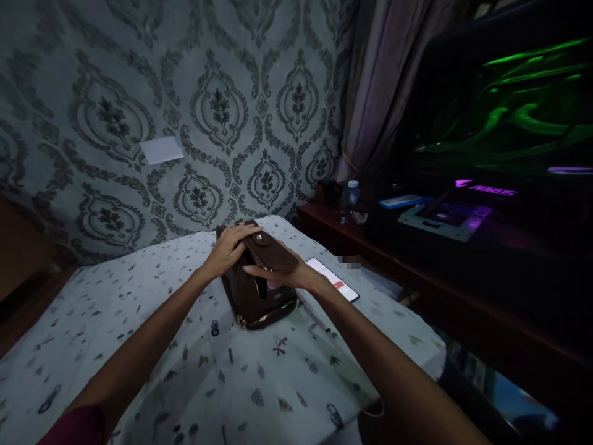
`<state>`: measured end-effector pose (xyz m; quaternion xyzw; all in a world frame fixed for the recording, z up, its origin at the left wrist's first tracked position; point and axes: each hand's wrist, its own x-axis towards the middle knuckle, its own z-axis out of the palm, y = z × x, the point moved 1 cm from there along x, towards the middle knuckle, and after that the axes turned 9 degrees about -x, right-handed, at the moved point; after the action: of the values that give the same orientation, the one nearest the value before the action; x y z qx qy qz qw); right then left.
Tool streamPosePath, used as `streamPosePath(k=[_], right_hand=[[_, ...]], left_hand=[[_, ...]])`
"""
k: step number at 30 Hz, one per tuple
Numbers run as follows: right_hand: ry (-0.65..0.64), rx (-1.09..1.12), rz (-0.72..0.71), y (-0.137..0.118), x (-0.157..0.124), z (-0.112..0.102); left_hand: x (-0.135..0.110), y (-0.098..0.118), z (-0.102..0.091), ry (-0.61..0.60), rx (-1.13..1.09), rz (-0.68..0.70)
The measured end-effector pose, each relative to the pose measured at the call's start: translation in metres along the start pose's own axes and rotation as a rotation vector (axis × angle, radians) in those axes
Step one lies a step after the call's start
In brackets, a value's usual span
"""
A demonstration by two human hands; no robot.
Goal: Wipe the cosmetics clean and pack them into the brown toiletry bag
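A dark brown leather bag (259, 300) stands on the patterned white bedsheet (139, 309). My left hand (230, 245) lies on top of the bag with its fingers flat over the flap (273, 252). My right hand (282, 276) holds the flap's lower edge from underneath, fingers curled round it. Something pink shows just under the flap, too dim to name.
A phone (334, 279) with a lit screen lies on the sheet right of the bag. A dark wooden desk (417, 272) at the right carries a plastic bottle (351, 199), a lit monitor (519, 105) and glowing gear. Patterned wall behind; bed edge at right.
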<state>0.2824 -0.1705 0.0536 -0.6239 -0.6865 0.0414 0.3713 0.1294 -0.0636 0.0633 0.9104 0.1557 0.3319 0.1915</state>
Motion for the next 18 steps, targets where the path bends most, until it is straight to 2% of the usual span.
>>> streamPosePath(k=[3,5,9,11,13,15,18], right_hand=[[-0.042,0.287,-0.076,0.013,-0.017,-0.007],[-0.036,0.427,-0.066,0.023,-0.027,-0.007],[0.11,0.662,0.147,0.038,-0.037,0.003],[0.173,0.71,0.21,0.038,-0.038,0.007],[0.188,0.632,0.202,0.033,-0.037,0.008],[0.162,0.451,0.167,0.024,-0.035,0.006],[0.043,0.113,0.165,0.007,-0.03,0.004]], left_hand=[[-0.003,0.003,0.0,-0.015,0.022,-0.013],[-0.005,0.006,0.0,-0.027,0.039,-0.038],[-0.01,0.01,0.0,-0.061,0.062,-0.074],[-0.014,0.012,0.001,-0.071,0.065,-0.052],[-0.02,0.013,0.003,-0.057,0.056,-0.008],[-0.025,0.014,0.006,-0.02,0.046,0.025],[-0.031,0.015,0.014,0.057,0.035,0.024]])
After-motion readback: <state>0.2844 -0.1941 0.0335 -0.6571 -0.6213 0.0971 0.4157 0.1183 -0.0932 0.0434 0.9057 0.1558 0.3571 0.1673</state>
